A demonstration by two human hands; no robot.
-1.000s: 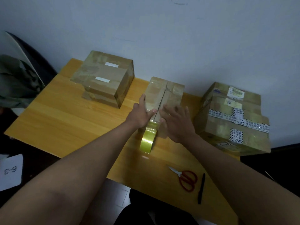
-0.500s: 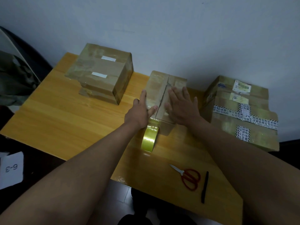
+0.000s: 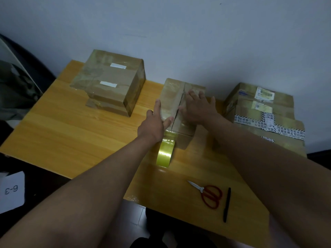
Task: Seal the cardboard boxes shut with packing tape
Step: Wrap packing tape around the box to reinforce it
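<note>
A small cardboard box (image 3: 172, 97) stands in the middle of the wooden table (image 3: 71, 133), its top flaps meeting in a centre seam. My left hand (image 3: 155, 122) grips the box's near left corner, thumb on top near the seam. My right hand (image 3: 195, 108) lies flat on the right flap, fingers spread and pointing away. A roll of yellowish packing tape (image 3: 165, 153) stands on edge against the box's near face, a strip running up from it to the box's near edge.
A larger taped box (image 3: 111, 83) sits at the back left on a flat piece of cardboard. Two stacked taped boxes (image 3: 265, 113) stand at the right. Red-handled scissors (image 3: 208, 194) and a black pen (image 3: 227, 204) lie near the front edge. A paper marked "6-3" (image 3: 11, 190) lies on the floor.
My right hand has slid away from me along the top of the middle box, from its near edge to the far part of the right flap. My left hand stays in place.
</note>
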